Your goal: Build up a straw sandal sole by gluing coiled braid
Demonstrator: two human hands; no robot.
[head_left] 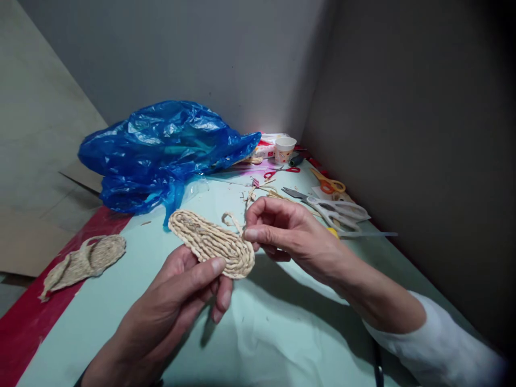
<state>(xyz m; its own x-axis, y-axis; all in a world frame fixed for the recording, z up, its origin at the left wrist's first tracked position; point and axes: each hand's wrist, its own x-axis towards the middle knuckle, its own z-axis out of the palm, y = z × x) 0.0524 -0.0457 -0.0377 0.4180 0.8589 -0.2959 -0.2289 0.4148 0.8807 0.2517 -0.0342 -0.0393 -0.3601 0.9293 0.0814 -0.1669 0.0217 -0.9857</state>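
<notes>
My left hand (183,290) grips a small woven straw sandal sole (209,242) from below, thumb pressed on its near edge, above the pale green table (282,333). At the sole's right end my right hand (282,231) is closed in a pinch on a pale straw cord loop (231,219) rising from the sole. A loose strand runs back from the fingers toward the straw scraps (262,193) behind.
A finished straw sandal (83,260) lies at the table's left edge on a red strip (24,322). A crumpled blue plastic bag (161,150) fills the back left. White scissors (334,209), orange scissors (328,183), red scissors (282,171) and a paper cup (285,149) sit along the right wall.
</notes>
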